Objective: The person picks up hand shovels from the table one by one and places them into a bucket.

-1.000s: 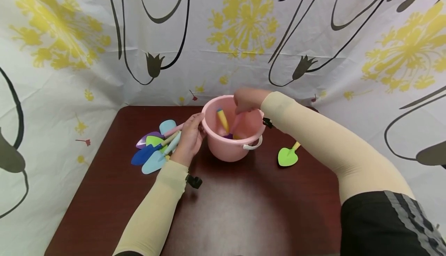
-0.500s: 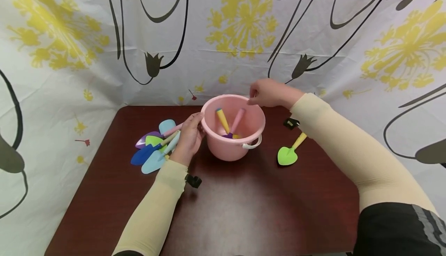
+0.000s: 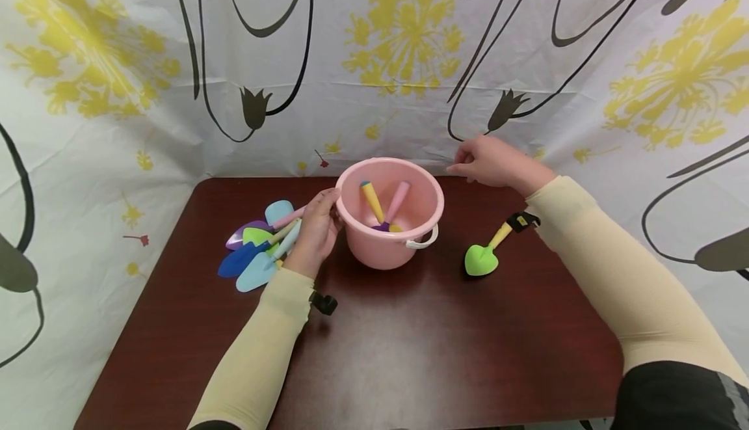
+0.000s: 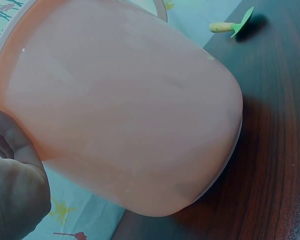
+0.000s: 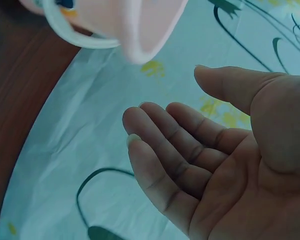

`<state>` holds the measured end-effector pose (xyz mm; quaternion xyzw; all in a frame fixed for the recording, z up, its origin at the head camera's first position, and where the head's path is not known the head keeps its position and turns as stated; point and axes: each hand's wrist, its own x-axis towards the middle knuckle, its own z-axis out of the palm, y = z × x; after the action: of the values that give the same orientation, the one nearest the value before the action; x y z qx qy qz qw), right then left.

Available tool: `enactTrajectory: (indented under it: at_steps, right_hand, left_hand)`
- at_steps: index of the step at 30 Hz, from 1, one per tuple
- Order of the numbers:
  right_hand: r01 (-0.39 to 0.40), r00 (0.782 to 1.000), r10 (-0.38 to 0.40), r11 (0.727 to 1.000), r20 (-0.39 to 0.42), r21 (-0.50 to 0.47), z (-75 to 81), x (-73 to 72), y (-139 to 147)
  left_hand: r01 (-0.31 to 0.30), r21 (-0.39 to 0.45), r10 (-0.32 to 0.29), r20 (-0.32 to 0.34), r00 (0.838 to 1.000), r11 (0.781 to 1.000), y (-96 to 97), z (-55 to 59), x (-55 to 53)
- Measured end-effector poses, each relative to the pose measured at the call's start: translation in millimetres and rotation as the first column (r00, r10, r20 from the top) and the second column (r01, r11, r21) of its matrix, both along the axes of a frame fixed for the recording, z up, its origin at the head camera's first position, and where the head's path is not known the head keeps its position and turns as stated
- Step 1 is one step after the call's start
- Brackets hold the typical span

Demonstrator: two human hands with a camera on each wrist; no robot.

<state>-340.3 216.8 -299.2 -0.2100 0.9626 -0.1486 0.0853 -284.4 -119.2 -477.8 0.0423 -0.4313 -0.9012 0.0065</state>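
A pink bucket [image 3: 380, 249] stands upright at the back middle of the table. My left hand [image 3: 318, 225] holds its left rim, and the left wrist view shows the curled fingers [image 4: 15, 140] at that edge. Inside the bucket lean a yellow handle [image 3: 372, 201] with a blue end and a pink handle [image 3: 400, 202] joined to a purple part. My right hand [image 3: 488, 162] is in the air right of the bucket, apart from it. Its palm holds nothing, and its fingers [image 5: 155, 175] are loosely bent in the right wrist view.
Left of the bucket lies a pile of toy shovels, among them a blue one [image 3: 236, 261] and a light blue one [image 3: 257, 272]. A green shovel [image 3: 481, 261] with a yellow handle lies on the table [image 3: 374, 352] to the right. A patterned white sheet [image 3: 328, 111] hangs behind.
My right hand has let go of the pink-handled shovel inside the bucket, risen out and moved right, away from the rim. The left hand has stayed on the bucket.
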Motion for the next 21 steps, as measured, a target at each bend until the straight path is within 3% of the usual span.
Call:
enactTrajectory:
  at_steps: [5, 10, 16, 21]
  right_hand:
    - [-0.017, 0.998, 0.015, 1.0, -0.059, -0.019, -19.4, 1.3, 26]
    - [-0.069, 0.994, 0.068, 0.998, -0.088, -0.008, -53.0, -1.6, 52]
    - [-0.099, 0.989, 0.112, 0.986, -0.096, 0.132, -100.9, -11.4, 84]
    - [-0.128, 0.978, 0.165, 0.959, -0.131, 0.253, -143.7, -12.3, 111]
  left_hand:
    - [0.003, -0.002, -0.003, -0.003, 1.0, 1.0, 0.7, -0.4, -0.4]
    - [0.002, -0.007, -0.002, 0.007, 1.0, 1.0, 1.6, -1.4, -0.3]
    - [-0.002, -0.019, 0.002, 0.004, 1.0, 1.0, 1.3, 1.2, 2.0]
    - [-0.001, -0.016, 0.001, 0.002, 1.0, 1.0, 0.7, 1.5, 2.4]
